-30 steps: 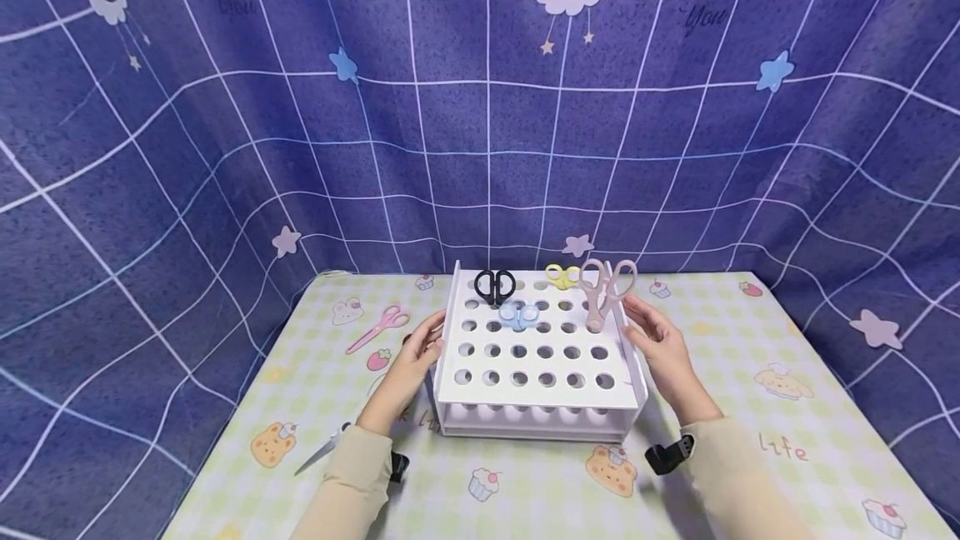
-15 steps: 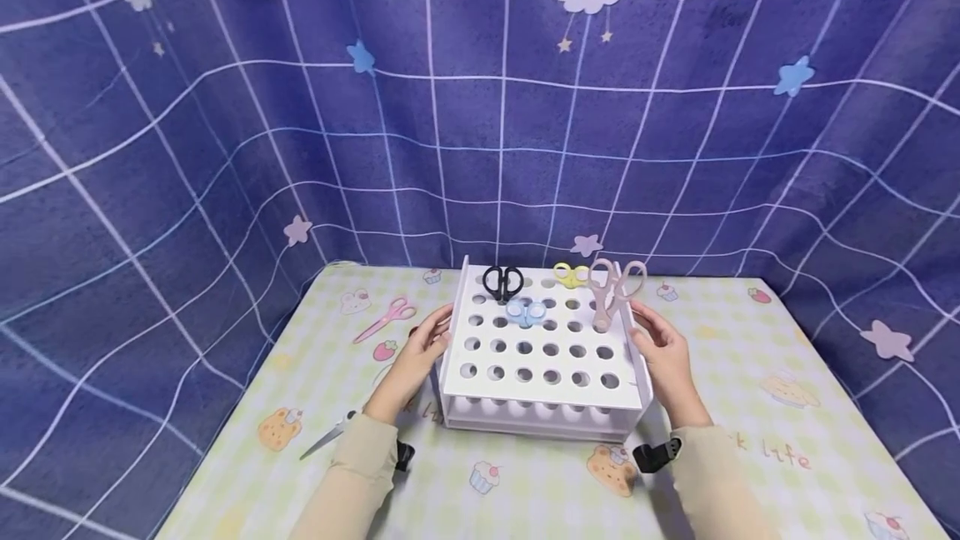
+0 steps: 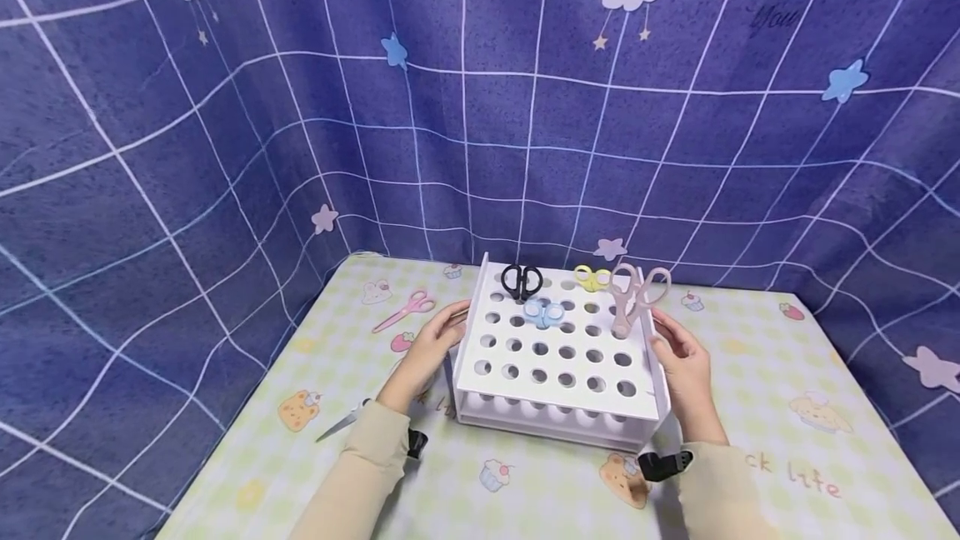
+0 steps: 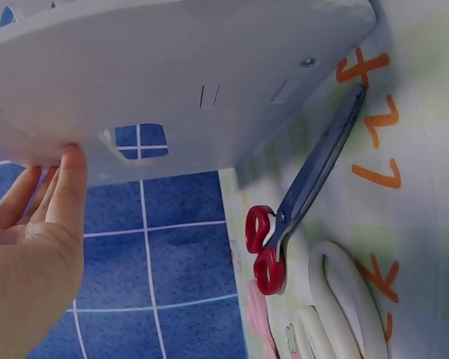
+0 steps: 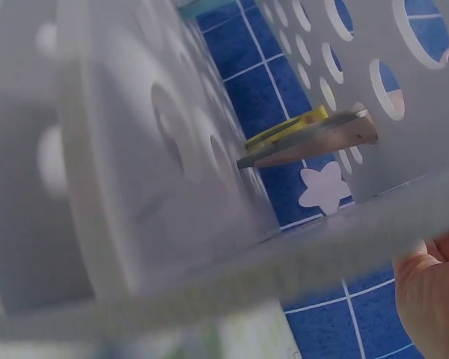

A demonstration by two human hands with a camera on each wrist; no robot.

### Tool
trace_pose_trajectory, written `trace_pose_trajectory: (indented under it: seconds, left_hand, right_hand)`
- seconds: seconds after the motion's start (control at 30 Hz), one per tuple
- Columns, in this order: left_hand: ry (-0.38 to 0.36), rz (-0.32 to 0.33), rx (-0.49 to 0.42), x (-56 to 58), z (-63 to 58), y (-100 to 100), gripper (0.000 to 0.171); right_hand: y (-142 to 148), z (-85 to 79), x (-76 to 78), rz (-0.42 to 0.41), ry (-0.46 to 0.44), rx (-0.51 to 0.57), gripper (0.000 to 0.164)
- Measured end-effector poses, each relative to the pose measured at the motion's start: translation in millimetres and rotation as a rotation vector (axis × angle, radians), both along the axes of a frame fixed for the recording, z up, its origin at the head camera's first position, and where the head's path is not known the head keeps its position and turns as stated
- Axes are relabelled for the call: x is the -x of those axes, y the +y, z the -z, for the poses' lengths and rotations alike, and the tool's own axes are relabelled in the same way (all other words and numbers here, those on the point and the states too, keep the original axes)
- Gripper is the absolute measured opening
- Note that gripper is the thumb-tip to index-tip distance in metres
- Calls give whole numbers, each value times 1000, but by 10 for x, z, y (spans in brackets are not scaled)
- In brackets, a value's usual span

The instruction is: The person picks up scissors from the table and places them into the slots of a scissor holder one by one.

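A white two-tier rack with rows of round holes stands between my hands. My left hand holds its left side panel; in the left wrist view the fingertips lie at the panel's edge. My right hand holds the right side panel, thumb toward its upper edge and fingers behind. Scissors stand handles-up in the rack: black scissors, light blue scissors, yellow scissors and larger dusty-pink scissors. Their blades partly show between the tiers in the right wrist view.
Pink scissors lie left of the rack. Red-handled scissors and white handle loops lie by its left side. Another pair of scissors is partly under my left sleeve. A blue grid curtain surrounds the patterned tablecloth.
The head view has turned left, so the whole scene sits farther right. Both hands stay on the rack's sides, and the rack keeps about the same place on the cloth.
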State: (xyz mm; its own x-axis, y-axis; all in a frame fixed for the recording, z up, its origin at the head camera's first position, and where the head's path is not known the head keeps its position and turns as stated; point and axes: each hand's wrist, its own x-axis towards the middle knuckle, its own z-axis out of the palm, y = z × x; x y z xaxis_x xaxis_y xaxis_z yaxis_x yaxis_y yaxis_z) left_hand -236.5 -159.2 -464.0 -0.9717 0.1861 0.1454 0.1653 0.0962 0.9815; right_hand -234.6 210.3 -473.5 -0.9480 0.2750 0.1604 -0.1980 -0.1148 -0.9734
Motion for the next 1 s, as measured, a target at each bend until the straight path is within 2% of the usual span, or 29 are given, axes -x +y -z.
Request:
trace_pose_trajectory:
  seconds: [0.2,0.27,0.43,0.5,0.63,0.77,0.93,1.0]
  left_hand:
    - [10,-20,41,-61,-18,-133,46]
    - [-2,-23,69,-129,-78,-183,46]
    - [15,-50,154,-157,-48,-309,45]
    - [53,-62,205,-99,22,-354,43]
    - [100,-64,259,-20,35,-396,43]
    - [98,-47,256,46,30,-424,45]
    - [65,-49,257,119,0,-513,49]
    - [59,-50,284,164,-15,-551,50]
  right_hand:
    - [-84,22,-14,-4,-5,15,43]
    - [-105,40,-23,-6,-8,20,43]
    - [-126,62,-44,-7,-21,17,42]
    - [-122,55,-43,-3,-25,10,42]
    - [-89,41,-38,10,-26,-8,42]
    - [-51,30,-31,23,-16,-7,42]
    - [-21,16,-13,-5,-10,-13,43]
    - [-2,13,-6,0,-21,-26,43]
